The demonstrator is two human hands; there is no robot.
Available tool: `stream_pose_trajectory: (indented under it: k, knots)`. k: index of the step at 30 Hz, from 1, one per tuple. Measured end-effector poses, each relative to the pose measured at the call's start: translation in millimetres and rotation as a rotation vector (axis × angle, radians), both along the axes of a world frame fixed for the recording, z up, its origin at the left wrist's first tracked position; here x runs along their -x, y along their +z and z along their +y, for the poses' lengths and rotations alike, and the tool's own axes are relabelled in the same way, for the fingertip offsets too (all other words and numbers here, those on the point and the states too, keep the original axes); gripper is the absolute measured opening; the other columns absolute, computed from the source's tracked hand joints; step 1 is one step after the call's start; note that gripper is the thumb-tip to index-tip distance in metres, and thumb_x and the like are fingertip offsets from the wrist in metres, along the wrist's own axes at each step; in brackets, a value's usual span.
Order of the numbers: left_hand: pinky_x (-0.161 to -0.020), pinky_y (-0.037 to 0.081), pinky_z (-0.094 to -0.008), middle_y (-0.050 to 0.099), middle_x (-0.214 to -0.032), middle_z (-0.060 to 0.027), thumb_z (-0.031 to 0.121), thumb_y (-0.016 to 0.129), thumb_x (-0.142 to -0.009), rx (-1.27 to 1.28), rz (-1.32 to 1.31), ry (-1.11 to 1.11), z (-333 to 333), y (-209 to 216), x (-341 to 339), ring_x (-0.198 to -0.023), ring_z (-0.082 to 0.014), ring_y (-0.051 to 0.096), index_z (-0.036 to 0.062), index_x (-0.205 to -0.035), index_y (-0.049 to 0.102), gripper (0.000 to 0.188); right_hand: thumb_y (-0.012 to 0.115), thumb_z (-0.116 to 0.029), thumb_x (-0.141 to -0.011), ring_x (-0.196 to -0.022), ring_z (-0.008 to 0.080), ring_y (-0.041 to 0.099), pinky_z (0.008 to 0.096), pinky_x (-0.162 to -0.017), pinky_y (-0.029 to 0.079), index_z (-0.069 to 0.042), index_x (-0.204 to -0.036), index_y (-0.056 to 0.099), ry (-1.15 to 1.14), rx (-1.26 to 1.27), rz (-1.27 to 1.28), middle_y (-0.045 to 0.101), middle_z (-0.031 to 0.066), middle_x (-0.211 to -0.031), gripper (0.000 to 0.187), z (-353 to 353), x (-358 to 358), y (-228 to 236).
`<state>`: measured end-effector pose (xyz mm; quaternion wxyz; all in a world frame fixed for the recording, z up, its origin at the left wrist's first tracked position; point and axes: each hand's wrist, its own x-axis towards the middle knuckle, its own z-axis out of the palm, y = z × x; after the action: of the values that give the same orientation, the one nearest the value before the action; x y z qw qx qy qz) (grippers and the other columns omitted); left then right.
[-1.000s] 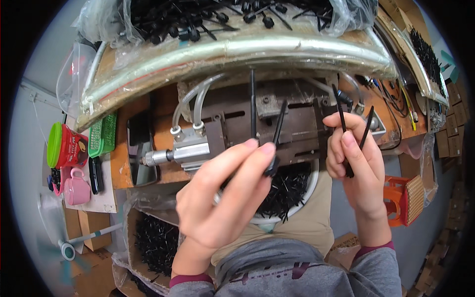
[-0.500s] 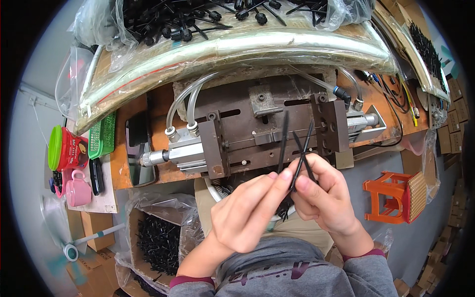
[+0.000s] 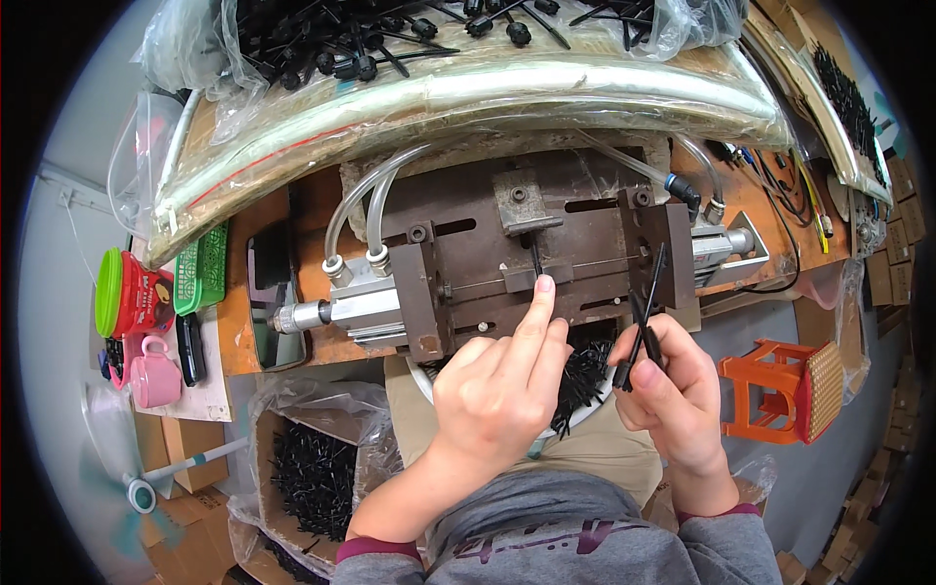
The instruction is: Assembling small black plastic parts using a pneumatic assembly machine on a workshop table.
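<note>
**Thin black plastic-looking stick (image 3: 537, 258): light, fairly stiff, best held at the thick end**

Stick sits at the middle of the dark brown slotted metal fixture (image 3: 487, 200), over the small grey metal block (image 3: 558, 274), long axis roughly front to back. Fixture is on the orange-brown wooden counter (image 3: 234, 322).

Left hand (image 3: 495, 395): index finger straight out, fingertip on the near end of the stick, pressing or steadying, I'd judge. Other fingers half curled, thumb hidden — can't tell whether that grip has anything under the palm.

Right hand (image 3: 675, 385): grip is closed, thumb against fingers, on at least two loose black sticks (image 3: 639, 333). They cross and fan upward, thicker ends low by the thumb.

Handling, my read: next to no weight, straight shafts, probably a bit springy, smooth enough to roll under a fingertip. Thin end is the likely place to bend or snap. Pinch near the thick end, thumb against index; press lightly along the axis, not sideways. Bunched ones could snag each other — separate before pulling.
</note>
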<state>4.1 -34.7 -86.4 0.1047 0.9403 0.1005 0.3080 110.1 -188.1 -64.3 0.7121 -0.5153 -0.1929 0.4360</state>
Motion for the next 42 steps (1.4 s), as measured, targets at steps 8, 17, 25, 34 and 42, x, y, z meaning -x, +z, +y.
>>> stream_pose_trajectory:
  k: [8, 17, 25, 34, 42]
  knots:
    - [-0.064, 0.054, -0.0274, 0.074, -0.108, -0.0128, 0.011, 0.087, -0.067, 0.341, -0.147, -0.187, 1.8, 6.8, 4.7, -0.074, -0.0202, 0.071, 0.0024, -0.097, 0.073, 0.035, 0.067, -0.005, -0.095, -0.075, 0.0014, 0.054, 0.0183, -0.064, 0.042, -0.001, -0.105, 0.059, 0.009, 0.128, -0.057, 0.062, -0.0025, -0.084, 0.015, 2.3, -3.0, 7.9]
    - [-0.068, 0.057, -0.0299, 0.074, -0.102, -0.0104, 0.005, 0.086, -0.065, 0.413, -0.177, -0.142, -2.7, 15.3, 16.4, -0.078, -0.0202, 0.069, 0.003, -0.093, 0.075, 0.03, 0.059, -0.012, -0.1, -0.067, 0.0031, 0.05, 0.0195, -0.061, 0.04, -0.002, -0.096, 0.057, -0.047, 0.054, -0.046, 0.056, -0.0026, -0.078, 0.011, 0.7, -2.9, -0.1]
    - [-0.059, 0.049, -0.0262, 0.072, -0.116, -0.0107, 0.013, 0.083, -0.069, 0.006, 0.052, -0.015, 0.7, 4.1, 5.2, -0.066, -0.0156, 0.066, 0.0053, -0.094, 0.072, 0.028, 0.041, -0.021, -0.107, -0.063, 0.0096, 0.043, 0.0242, -0.061, 0.037, 0.0, -0.093, 0.057, -0.137, 0.017, -0.495, 0.053, 0.0047, -0.082, 0.03, 1.4, 1.4, 1.2]
    - [-0.059, 0.053, -0.0277, 0.074, -0.105, -0.0111, 0.012, 0.084, -0.069, 0.262, -0.068, -0.237, 1.4, 16.4, 7.1, -0.07, -0.0178, 0.069, 0.0037, -0.095, 0.073, 0.029, 0.043, -0.022, -0.106, -0.075, 0.0064, 0.042, 0.0222, -0.066, 0.034, -0.004, -0.099, 0.051, -0.198, 0.219, -0.408, 0.05, 0.0006, -0.084, 0.021, 6.6, 9.6, 6.8]
    - [-0.062, 0.056, -0.0304, 0.071, -0.095, -0.0102, 0.006, 0.084, -0.069, 0.425, -0.14, -0.287, -4.0, 22.0, 18.4, -0.073, -0.0201, 0.069, 0.001, -0.097, 0.075, 0.03, 0.037, -0.026, -0.11, -0.068, 0.007, 0.044, 0.0232, -0.061, 0.038, -0.003, -0.096, 0.054, -0.014, 0.156, -0.352, 0.049, 0.0001, -0.078, 0.032, 14.5, 7.2, 3.8]
